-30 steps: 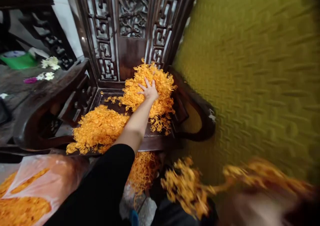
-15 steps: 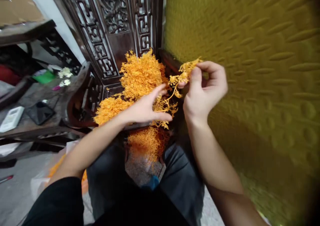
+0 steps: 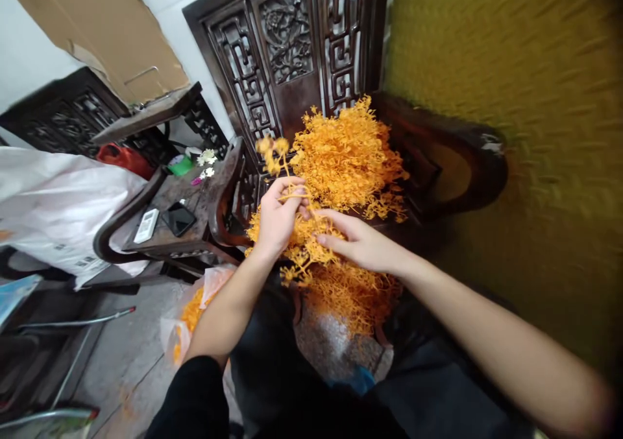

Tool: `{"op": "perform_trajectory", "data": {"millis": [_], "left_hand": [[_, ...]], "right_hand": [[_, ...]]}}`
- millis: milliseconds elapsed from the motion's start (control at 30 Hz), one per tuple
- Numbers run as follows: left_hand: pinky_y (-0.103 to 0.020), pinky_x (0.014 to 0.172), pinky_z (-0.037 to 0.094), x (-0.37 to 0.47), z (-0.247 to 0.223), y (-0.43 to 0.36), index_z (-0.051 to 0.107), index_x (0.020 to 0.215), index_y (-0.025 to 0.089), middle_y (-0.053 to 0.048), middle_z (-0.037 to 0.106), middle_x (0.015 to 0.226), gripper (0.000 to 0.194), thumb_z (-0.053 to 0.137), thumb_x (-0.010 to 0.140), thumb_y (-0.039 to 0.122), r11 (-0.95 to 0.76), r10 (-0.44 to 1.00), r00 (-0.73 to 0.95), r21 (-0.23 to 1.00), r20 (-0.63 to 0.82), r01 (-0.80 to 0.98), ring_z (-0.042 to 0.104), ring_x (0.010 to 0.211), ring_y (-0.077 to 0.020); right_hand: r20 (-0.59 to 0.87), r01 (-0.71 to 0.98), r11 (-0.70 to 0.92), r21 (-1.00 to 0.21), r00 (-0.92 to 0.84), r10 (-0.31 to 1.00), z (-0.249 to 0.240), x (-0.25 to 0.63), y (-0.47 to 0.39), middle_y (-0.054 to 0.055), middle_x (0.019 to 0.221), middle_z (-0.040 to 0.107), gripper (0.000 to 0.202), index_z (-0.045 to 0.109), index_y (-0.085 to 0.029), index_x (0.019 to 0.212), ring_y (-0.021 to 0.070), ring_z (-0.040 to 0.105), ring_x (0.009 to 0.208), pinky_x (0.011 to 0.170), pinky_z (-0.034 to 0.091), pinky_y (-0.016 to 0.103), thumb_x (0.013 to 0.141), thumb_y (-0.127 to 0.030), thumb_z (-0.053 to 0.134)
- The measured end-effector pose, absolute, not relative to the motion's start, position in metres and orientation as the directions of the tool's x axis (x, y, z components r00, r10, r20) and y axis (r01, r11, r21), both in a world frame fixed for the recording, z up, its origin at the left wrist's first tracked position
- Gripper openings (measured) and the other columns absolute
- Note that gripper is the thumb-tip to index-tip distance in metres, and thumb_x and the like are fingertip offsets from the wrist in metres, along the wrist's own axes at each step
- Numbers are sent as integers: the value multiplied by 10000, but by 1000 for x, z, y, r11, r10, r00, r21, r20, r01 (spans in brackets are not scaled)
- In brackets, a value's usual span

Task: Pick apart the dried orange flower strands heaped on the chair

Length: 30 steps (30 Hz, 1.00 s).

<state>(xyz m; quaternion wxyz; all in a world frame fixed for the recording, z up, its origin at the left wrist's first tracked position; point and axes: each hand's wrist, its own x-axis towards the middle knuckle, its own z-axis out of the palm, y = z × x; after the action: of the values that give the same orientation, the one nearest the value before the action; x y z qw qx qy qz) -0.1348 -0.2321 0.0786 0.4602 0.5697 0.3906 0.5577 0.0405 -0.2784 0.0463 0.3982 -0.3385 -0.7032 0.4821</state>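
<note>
1. The left hand point(image 3: 276, 215) is closed around the stem of an orange plastic sprig point(image 3: 272, 150), holding it upright so its tips stand above the knuckles. Half a second ago this hand lay flat and open on the heap; it has since taken a grip.
2. The right hand point(image 3: 357, 244) now lies low, fingers loosely extended into the loose sprigs point(image 3: 311, 251) just below the left hand. Half a second ago it was raised, pinching a strand. Whether it pinches anything now cannot be told.
3. The main orange pile point(image 3: 348, 157) rests on the seat of the carved wooden chair point(image 3: 292, 56), against its backrest, just behind both hands.
4. More orange pieces lie in the person's lap point(image 3: 350, 296) and in a plastic bag point(image 3: 192, 309) on the floor.
5. Judgement: one sprig appears singled out from the mass, the work passing from gathering to handling a single piece.
6. A phone point(image 3: 178, 218) and a remote point(image 3: 146, 225) lie on the side desk point(image 3: 195, 196), well apart from the hands.
</note>
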Motion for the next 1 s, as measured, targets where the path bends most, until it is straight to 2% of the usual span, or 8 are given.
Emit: {"op": "perform_trajectory", "data": {"millis": [100,233,367,533,600,800,867,1000], "left_hand": [[-214,468,399,-160,84,-229,717,1020,205,43,575,668,167,703,918,338,-205,969,149,978,197,39,478,489,-81],[-257,623,502,-172,85,-234,763,1078,204,-5,702,771,201,625,983,315,-355,932,225,837,284,417,612,633,-121],[-342,918,563,-151,75,-260,735,1152,169,-82,796,1102,246,544,999,191,-551,826,367,474,427,687,745,991,-211],[-386,821,606,-134,61,-291,607,1423,127,-166,775,1177,473,612,1011,359,-622,757,559,111,339,775,766,1010,-289],[-413,883,620,-138,61,-290,619,1415,176,-163,761,1235,557,708,953,474,-658,735,572,183,364,730,754,1086,-304],[-347,653,667,-151,70,-264,503,1340,225,-129,739,1190,722,859,796,538,-267,953,211,928,215,260,791,909,-250],[-327,576,656,-149,72,-260,482,1344,239,-114,733,1193,729,868,790,514,-176,961,236,978,147,108,788,844,-233],[-247,488,580,-141,75,-260,670,1047,192,-42,733,921,373,795,873,496,-176,961,236,976,142,128,695,634,-137]], "right_hand": [[181,218,339,-915,-528,830,53,62,-276,92,1412,701,491,672,-231,1406,298,682,1266,1167,500,527,975,-461,629],[86,307,302,-903,-557,826,51,78,-270,96,1355,739,552,733,-237,1359,319,717,1204,1104,550,516,884,-519,750],[149,-33,147,-989,-356,922,42,51,-270,119,1377,717,635,723,-232,1347,286,696,1227,1105,540,485,827,-589,798],[100,-302,86,-949,-31,995,35,28,-268,34,903,750,347,742,-205,883,180,687,856,887,583,363,828,-539,817],[97,-347,90,-934,-5,995,34,33,-268,22,852,729,339,723,-201,841,160,673,813,862,573,332,824,-521,833],[60,-396,58,-916,7,998,34,44,-274,26,789,721,338,697,-197,859,150,689,739,793,577,317,848,-510,827],[58,-388,56,-920,5,998,35,41,-278,25,783,717,325,696,-194,857,146,691,747,781,570,306,852,-493,825],[33,-461,-2,-887,-68,997,39,34,-284,19,830,700,372,700,-189,988,144,668,747,731,573,310,805,-471,859]]}}
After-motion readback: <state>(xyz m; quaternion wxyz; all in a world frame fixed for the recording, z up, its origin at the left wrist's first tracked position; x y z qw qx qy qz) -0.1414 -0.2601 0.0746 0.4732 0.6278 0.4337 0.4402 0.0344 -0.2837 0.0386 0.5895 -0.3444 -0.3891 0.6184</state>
